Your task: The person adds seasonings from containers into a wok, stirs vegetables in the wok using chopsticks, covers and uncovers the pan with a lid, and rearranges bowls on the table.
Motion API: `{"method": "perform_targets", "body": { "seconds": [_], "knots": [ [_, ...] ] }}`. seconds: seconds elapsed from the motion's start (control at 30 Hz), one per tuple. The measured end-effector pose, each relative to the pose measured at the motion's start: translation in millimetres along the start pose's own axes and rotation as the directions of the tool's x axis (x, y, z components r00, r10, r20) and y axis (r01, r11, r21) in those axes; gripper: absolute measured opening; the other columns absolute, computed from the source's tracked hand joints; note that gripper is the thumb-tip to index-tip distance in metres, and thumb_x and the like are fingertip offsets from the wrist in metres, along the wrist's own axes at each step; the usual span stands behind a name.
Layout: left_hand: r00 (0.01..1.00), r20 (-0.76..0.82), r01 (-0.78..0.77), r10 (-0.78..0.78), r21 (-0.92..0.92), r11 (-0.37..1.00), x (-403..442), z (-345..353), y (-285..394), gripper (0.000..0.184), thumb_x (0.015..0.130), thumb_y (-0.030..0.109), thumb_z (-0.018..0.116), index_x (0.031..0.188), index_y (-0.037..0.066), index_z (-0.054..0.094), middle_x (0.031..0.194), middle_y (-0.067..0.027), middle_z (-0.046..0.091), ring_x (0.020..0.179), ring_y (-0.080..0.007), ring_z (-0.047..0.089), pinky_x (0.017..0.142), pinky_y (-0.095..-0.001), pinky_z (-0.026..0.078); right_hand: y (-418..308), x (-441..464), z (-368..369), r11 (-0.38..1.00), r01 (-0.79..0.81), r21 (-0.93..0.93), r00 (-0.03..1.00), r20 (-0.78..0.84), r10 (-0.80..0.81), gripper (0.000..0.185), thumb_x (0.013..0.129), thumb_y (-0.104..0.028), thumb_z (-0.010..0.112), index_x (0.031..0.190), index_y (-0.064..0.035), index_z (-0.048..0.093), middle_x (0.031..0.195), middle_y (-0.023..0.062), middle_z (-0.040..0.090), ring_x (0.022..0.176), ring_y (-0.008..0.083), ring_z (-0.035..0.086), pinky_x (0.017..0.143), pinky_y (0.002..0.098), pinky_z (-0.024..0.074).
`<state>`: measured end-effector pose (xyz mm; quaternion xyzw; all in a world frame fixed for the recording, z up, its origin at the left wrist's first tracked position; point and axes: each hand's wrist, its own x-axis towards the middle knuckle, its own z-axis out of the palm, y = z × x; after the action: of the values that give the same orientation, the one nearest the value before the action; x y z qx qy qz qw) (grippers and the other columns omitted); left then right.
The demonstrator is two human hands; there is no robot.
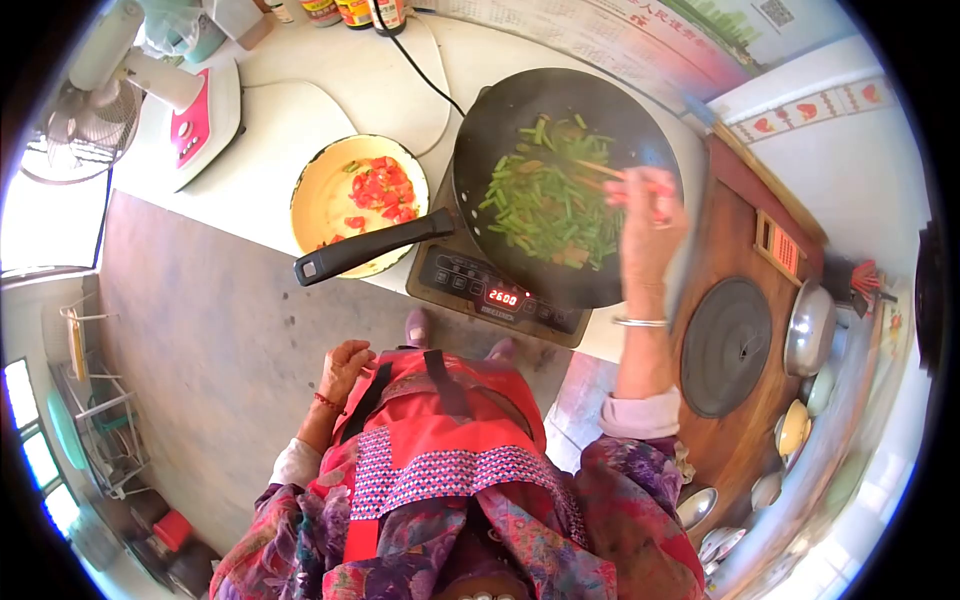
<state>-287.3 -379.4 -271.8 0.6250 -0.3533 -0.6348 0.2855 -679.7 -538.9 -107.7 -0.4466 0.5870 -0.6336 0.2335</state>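
Note:
My right hand (652, 215) is closed around a pair of chopsticks (597, 172), held over the right side of a black wok (560, 90). Their tips reach into chopped green vegetables (550, 200) in the wok; the hand and the food near it are slightly blurred. The wok stands on an induction cooker (470, 290) with a lit red display, its black handle (375, 248) pointing left. Away from the wok, my left hand (347, 368) hangs beside my red apron (450, 390), fingers loosely bent and holding nothing. Beneath the handle, a yellow enamel basin (315, 195) holds cut red pieces (382, 190).
A kitchen scale (205, 130) and a small fan (90, 120) occupy the counter's left end. Bottles (355, 12) line the back, and a black cable (415, 65) runs to the cooker. On the right, a wooden surface carries a round dark lid (727, 347) and a metal bowl (810, 328).

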Motion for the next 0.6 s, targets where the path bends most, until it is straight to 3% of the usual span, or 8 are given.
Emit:
{"method": "perform_targets", "body": {
  "seconds": [0.13, 0.23, 0.3, 0.33, 0.43, 0.5, 0.6],
  "knots": [
    [1.0, -0.019, 0.016, -0.017, -0.017, 1.0, -4, -10, -14, 0.029, 0.084, 0.013, 0.055, 0.105, -0.007, 0.056, 0.085, -0.0125, 0.064, 0.072, -0.0178, 0.063, 0.06, -0.0268, 0.052, -18, 37, -25, 0.997, -0.046, -0.066, 0.998, -0.04, 0.043, 0.012, 0.085, -0.011, 0.058, 0.085, 0.0011, 0.061, 0.077, 0.0087, 0.063, 0.064, 0.0126, 0.061, 0.057, 0.0229, 0.0486],
    [0.999, -0.018, 0.028, -0.028, -0.006, 1.0, -5, -10, -15, 0.028, 0.084, 0.013, 0.055, 0.104, -0.008, 0.056, 0.085, -0.0128, 0.064, 0.071, -0.0178, 0.063, 0.059, -0.0267, 0.052, 4, 47, -28, 0.998, 0.047, -0.032, 0.999, 0.007, -0.046, 0.015, 0.085, -0.012, 0.057, 0.087, 0.0018, 0.061, 0.078, 0.0085, 0.064, 0.067, 0.0131, 0.061, 0.059, 0.0235, 0.0486],
    [0.999, -0.016, 0.033, -0.033, -0.007, 0.999, -4, -9, -13, 0.028, 0.084, 0.012, 0.055, 0.104, -0.008, 0.056, 0.084, -0.0129, 0.064, 0.071, -0.0178, 0.063, 0.059, -0.0267, 0.052, 4, 34, -29, 0.996, -0.017, -0.086, 0.984, 0.175, 0.032, 0.015, 0.085, -0.012, 0.057, 0.086, 0.0023, 0.062, 0.078, 0.0078, 0.064, 0.068, 0.0127, 0.061, 0.061, 0.0235, 0.0483],
    [0.999, -0.015, 0.039, -0.038, 0.015, 0.999, -4, -8, -12, 0.028, 0.084, 0.012, 0.055, 0.104, -0.008, 0.056, 0.085, -0.0129, 0.064, 0.071, -0.0178, 0.063, 0.059, -0.0267, 0.052, -2, 25, -33, 0.992, -0.124, -0.019, 0.97, 0.207, 0.125, 0.014, 0.084, -0.01, 0.057, 0.085, 0.0025, 0.061, 0.078, 0.0078, 0.064, 0.068, 0.0126, 0.061, 0.062, 0.0235, 0.0483],
    [0.999, -0.011, 0.034, -0.034, 0.04, 0.999, 1, -4, -9, 0.028, 0.084, 0.012, 0.055, 0.103, -0.008, 0.056, 0.084, -0.013, 0.064, 0.071, -0.0177, 0.063, 0.059, -0.0268, 0.052, -44, 1, -49, 0.985, -0.102, -0.14, 0.957, 0.257, 0.136, 0.014, 0.085, -0.01, 0.056, 0.085, 0.0026, 0.061, 0.079, 0.0083, 0.064, 0.068, 0.0126, 0.061, 0.06, 0.0232, 0.0482],
    [0.999, -0.016, 0.029, -0.028, 0.044, 0.999, 1, -4, -10, 0.028, 0.084, 0.012, 0.055, 0.103, -0.008, 0.056, 0.084, -0.013, 0.064, 0.071, -0.0178, 0.063, 0.059, -0.0269, 0.052, -66, -22, -58, 0.993, 0.008, -0.121, 0.946, 0.324, 0.032, 0.011, 0.085, -0.008, 0.057, 0.085, 0.0021, 0.061, 0.08, 0.0088, 0.064, 0.067, 0.0126, 0.061, 0.059, 0.0235, 0.0483],
    [1.0, 0.003, 0.024, -0.024, 0.069, 0.997, 3, 0, -7, 0.026, 0.083, 0.011, 0.054, 0.102, -0.008, 0.057, 0.083, -0.0129, 0.064, 0.07, -0.0177, 0.063, 0.058, -0.0272, 0.052, -59, -58, -54, 0.997, -0.045, -0.064, 0.89, 0.451, 0.069, 0.007, 0.083, -0.005, 0.059, 0.085, 0.0016, 0.061, 0.08, 0.0087, 0.065, 0.066, 0.0119, 0.06, 0.059, 0.0234, 0.0479]
  ]
}}
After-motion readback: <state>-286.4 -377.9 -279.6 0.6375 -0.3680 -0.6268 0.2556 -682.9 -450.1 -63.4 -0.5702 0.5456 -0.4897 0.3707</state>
